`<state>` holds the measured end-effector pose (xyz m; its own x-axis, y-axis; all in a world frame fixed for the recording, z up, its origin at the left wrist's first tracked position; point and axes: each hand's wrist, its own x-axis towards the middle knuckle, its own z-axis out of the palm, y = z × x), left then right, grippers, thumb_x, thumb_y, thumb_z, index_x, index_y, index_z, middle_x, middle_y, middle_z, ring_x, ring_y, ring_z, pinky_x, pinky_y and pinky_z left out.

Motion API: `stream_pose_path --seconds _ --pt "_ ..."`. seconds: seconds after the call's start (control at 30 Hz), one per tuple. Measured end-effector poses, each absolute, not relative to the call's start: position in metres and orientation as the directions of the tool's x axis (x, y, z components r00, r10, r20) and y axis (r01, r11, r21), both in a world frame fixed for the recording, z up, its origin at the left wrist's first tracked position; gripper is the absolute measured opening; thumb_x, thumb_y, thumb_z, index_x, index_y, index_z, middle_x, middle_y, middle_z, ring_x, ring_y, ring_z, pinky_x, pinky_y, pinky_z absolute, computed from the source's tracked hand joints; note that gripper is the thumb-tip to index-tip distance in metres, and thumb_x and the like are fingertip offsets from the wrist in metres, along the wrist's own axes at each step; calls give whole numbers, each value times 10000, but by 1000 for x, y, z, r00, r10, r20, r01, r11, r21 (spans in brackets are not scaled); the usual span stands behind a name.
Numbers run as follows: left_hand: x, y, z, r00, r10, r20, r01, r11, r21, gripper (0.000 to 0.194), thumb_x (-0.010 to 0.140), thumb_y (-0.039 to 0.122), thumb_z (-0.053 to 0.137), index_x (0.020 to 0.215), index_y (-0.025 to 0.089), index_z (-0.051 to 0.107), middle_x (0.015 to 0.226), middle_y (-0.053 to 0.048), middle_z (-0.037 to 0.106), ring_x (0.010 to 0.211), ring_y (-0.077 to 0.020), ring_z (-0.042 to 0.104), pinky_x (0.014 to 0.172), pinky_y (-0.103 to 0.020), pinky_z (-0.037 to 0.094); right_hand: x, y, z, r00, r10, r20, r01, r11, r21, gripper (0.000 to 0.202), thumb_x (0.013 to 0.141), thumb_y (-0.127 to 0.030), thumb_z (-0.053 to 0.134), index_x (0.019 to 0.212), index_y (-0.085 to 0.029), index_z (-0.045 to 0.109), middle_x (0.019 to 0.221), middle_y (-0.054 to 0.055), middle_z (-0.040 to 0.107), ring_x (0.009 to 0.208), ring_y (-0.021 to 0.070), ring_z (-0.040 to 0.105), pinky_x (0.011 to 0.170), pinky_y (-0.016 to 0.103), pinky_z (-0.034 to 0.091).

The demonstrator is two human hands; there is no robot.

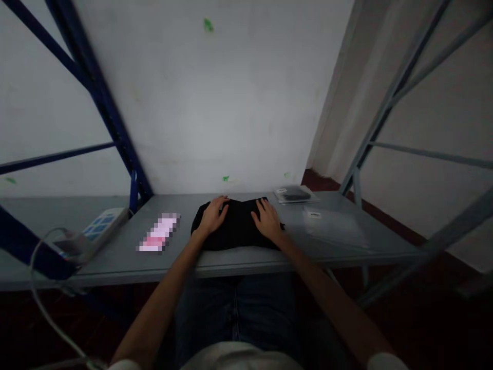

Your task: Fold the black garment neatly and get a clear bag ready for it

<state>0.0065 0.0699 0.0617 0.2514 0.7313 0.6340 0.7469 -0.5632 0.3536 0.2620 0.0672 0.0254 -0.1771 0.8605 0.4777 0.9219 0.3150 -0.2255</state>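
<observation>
A black piece of cloth [239, 226], perhaps a folded garment, lies on the grey shelf board in front of me. My left hand [214, 215] rests on its left part, fingers spread and pointing away from me. On the right part lies my right hand [266, 220], also with fingers apart and flat on the fabric. Neither hand grips the cloth. Its exact kind cannot be made out in the dim light.
Left of the cloth lies a phone-shaped, pixelated object [159, 234]. Farther left is a white power strip [103, 226] with a cable [36, 288]. Clear plastic bags [335, 226] and a bagged dark item [295, 193] lie to the right. Blue metal posts [111, 113] flank the grey board [246, 259].
</observation>
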Motion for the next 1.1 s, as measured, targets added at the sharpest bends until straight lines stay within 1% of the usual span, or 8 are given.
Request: stream_pose_path --seconds 0.17,0.27,0.37,0.5,0.63,0.77,0.97,1.1 --pt "19 26 70 353 716 602 765 -592 254 373 1056 394 472 1348 220 626 1312 -103 717 1260 -274 657 1127 -485 514 324 89 55 -139 819 556 960 249 -126 632 1016 -327 462 1588 -60 422 1646 211 415 1535 348 344 1250 493 289" --pt "26 8 57 388 719 576 771 -596 226 403 1045 410 514 1387 218 609 1433 -118 659 1365 -283 598 1201 -519 443 367 105 69 -109 876 469 990 138 -28 709 957 -305 565 1596 -48 396 1640 245 403 1522 377 344 1234 505 296" --pt "28 -1 40 421 762 492 788 -576 218 428 1038 422 534 1401 208 612 1493 -130 620 1423 -294 555 1231 -564 397 396 116 71 -139 922 360 990 124 62 672 956 -315 593 1584 -127 446 1641 218 409 1507 381 349 1220 539 286" --pt "29 -6 29 405 786 468 812 -544 212 438 1051 427 510 1407 199 622 1493 -139 621 1442 -291 539 1239 -564 384 407 121 63 -136 940 314 991 124 58 515 1012 -290 512 1522 -225 536 1582 171 492 1421 359 440 1162 556 334" --pt "31 -10 30 394 788 473 818 -535 210 432 1045 409 527 1405 192 628 1484 -141 629 1443 -293 538 1237 -554 391 401 124 61 -139 936 322 990 123 68 487 1012 -201 472 1490 -201 560 1523 170 549 1345 324 491 1103 460 386" --pt "31 -11 29 366 786 498 828 -519 211 417 1038 389 540 1388 183 636 1505 -149 609 1460 -305 517 1236 -560 394 395 125 65 -177 935 307 976 128 175 553 992 -75 378 1507 -197 539 1506 175 566 1314 309 510 1063 452 396" --pt "32 -16 30 330 765 553 837 -508 203 366 1024 352 566 1348 199 636 1513 -142 597 1469 -305 500 1243 -589 371 393 124 73 -189 930 315 957 103 271 474 1018 -102 359 1420 -153 605 1394 203 632 1245 312 544 991 438 403" --pt "33 -20 34 319 744 586 835 -513 197 339 1023 326 559 1332 198 617 1499 -142 598 1456 -309 505 1244 -601 359 388 120 88 -163 884 438 975 76 210 404 1012 -136 434 1361 -139 636 1288 188 683 1191 303 559 980 416 383"
